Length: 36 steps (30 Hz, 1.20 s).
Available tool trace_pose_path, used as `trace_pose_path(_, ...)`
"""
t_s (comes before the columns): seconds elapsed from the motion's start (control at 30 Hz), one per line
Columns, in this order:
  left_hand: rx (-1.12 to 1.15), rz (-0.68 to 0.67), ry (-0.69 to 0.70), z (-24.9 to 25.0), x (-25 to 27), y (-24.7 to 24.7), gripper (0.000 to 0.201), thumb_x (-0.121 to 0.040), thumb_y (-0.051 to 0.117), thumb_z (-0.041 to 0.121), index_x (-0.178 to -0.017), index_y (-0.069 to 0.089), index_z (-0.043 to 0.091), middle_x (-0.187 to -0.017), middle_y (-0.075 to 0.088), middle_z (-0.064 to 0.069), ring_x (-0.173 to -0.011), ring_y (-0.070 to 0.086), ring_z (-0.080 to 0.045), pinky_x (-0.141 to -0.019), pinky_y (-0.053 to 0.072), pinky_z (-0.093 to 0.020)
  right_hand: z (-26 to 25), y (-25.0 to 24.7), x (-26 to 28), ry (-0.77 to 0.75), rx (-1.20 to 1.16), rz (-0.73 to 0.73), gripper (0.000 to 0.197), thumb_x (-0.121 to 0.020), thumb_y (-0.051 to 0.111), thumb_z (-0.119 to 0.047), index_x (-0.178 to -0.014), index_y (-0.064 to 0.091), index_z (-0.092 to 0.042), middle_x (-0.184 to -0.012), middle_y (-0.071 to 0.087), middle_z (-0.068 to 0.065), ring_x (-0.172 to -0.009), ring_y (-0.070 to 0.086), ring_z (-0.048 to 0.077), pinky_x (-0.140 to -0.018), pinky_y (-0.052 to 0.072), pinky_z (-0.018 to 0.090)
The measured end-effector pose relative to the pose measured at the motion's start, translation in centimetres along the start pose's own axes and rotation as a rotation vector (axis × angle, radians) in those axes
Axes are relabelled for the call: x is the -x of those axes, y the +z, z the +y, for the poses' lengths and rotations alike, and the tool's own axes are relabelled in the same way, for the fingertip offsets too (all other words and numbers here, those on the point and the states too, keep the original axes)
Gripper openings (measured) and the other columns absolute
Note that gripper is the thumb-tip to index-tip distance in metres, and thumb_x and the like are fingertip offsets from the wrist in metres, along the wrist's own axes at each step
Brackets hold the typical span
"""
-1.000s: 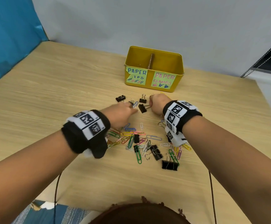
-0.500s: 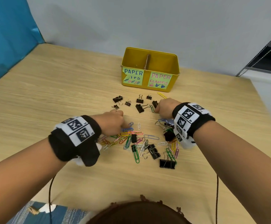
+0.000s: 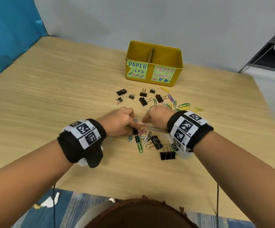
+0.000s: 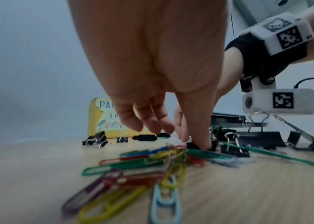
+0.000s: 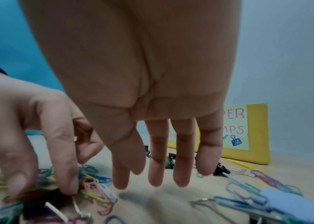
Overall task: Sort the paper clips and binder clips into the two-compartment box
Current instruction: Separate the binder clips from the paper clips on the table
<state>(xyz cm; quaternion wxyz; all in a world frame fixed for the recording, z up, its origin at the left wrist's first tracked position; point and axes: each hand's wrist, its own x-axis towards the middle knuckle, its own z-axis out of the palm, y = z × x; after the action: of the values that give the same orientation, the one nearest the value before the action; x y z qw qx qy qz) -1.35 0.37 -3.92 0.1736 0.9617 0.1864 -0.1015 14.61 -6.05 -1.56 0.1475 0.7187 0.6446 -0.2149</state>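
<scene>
A yellow two-compartment box stands at the back, its left label reading paper clips and its right label paper clamps. In front of me lies a mixed pile of coloured paper clips and black binder clips. My left hand reaches down into the pile, and its thumb and forefinger pinch a small black binder clip. Just right of it, my right hand hovers over the table. Its fingers hang straight and hold nothing.
Several small black binder clips lie in a loose row in front of the box. More paper clips are scattered to the right of them. A large binder clip sits under my right wrist. A blue panel stands at the far left.
Both hands have drawn back from the row of clips near the box to the pile. The left hand has come down onto a small black binder clip.
</scene>
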Motion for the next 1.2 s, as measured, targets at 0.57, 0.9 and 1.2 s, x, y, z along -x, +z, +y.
trace_pose_path(0.57, 0.234, 0.080, -0.030, 0.5, 2.8, 1.0, 0.018, -0.081, 0.068, 0.019, -0.099, 0.074, 0.022, -0.088, 0.039, 0.012, -0.094, 0.042, -0.008, -0.092, 0.043, -0.029, -2.7, 1.6, 2.7, -0.092, -0.179, 0.057, 0.020, -0.083, 0.064, -0.015, -0.098, 0.075, -0.021, -0.090, 0.049, -0.005, -0.088, 0.050, 0.012, -0.080, 0.048, 0.027)
trace_pose_path(0.9, 0.004, -0.111, -0.022, 2.2, 2.4, 2.0, 0.048, -0.090, 0.054, 0.027, -0.137, 0.046, 0.031, -0.118, 0.047, -0.010, -0.118, 0.042, -0.024, -0.103, 0.037, -0.037, -2.3, 2.6, 3.0, 0.068, -0.007, -0.022, 0.018, -0.075, 0.073, -0.018, -0.089, 0.062, -0.019, -0.094, 0.061, 0.004, -0.092, 0.060, 0.024, -0.072, 0.046, 0.027)
trace_pose_path(1.2, 0.023, -0.004, -0.066, 3.7, 1.4, 2.4, 0.065, -0.089, 0.055, 0.029, -0.146, 0.023, 0.030, -0.126, 0.040, -0.008, -0.117, 0.042, -0.023, -0.101, 0.041, -0.038, -0.7, 2.9, 2.0, 0.168, -0.144, 0.061, 0.021, -0.080, 0.063, -0.011, -0.100, 0.065, -0.018, -0.102, 0.062, 0.005, -0.095, 0.060, 0.024, -0.076, 0.049, 0.030)
